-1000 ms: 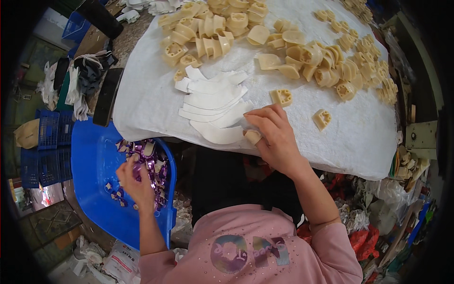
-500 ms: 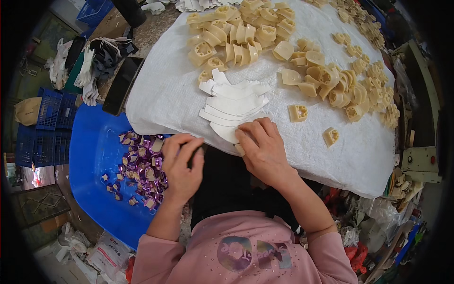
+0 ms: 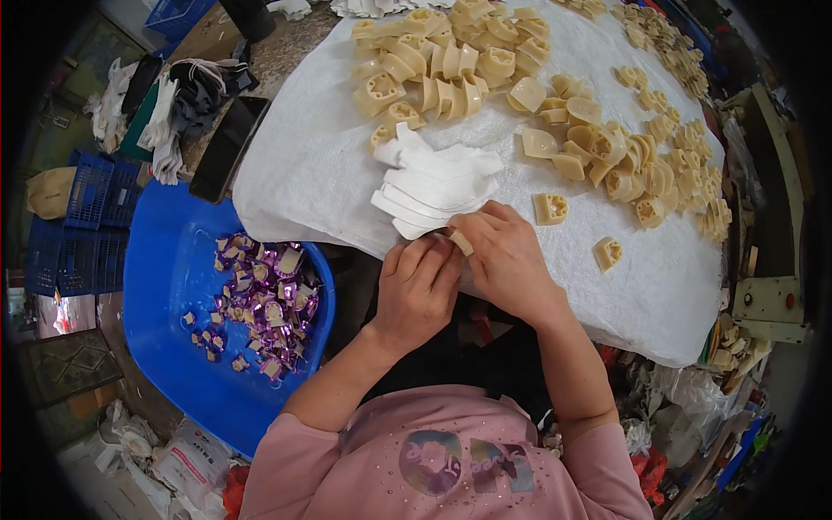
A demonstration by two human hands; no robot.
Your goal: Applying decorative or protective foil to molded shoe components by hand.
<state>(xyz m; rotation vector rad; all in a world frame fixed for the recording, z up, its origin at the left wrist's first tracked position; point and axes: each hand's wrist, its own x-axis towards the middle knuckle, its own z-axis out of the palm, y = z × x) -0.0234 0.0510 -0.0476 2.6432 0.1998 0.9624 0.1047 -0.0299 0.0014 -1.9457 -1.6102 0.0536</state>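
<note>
At the near edge of the white woven cloth [image 3: 321, 191], my two hands meet. My right hand [image 3: 513, 264] pinches a small beige plastic piece [image 3: 461, 242] between thumb and fingers. My left hand [image 3: 419, 286] comes against it from the left with its fingers curled together; what they hold, if anything, is hidden. Just beyond my fingertips lies a fanned stack of white cut-out pieces [image 3: 438, 178] with jagged edges. Two loose beige pieces, one hollow and rounded [image 3: 550, 209] and another tilted [image 3: 607, 254], rest to the right of my right hand.
Heaps of beige plastic pieces [image 3: 451, 65] cover the far part of the cloth. A blue tub [image 3: 165, 321] at left holds shiny purple-wrapped pieces [image 3: 269, 303]. Beside it lies a black phone-like slab [image 3: 230, 149]. Blue crates [image 3: 87, 199] stand farther left; a metal machine [image 3: 769, 299] stands right.
My left hand has moved right, from beside the tub to my right hand. My right hand has shifted slightly right and away from me, still holding the beige piece.
</note>
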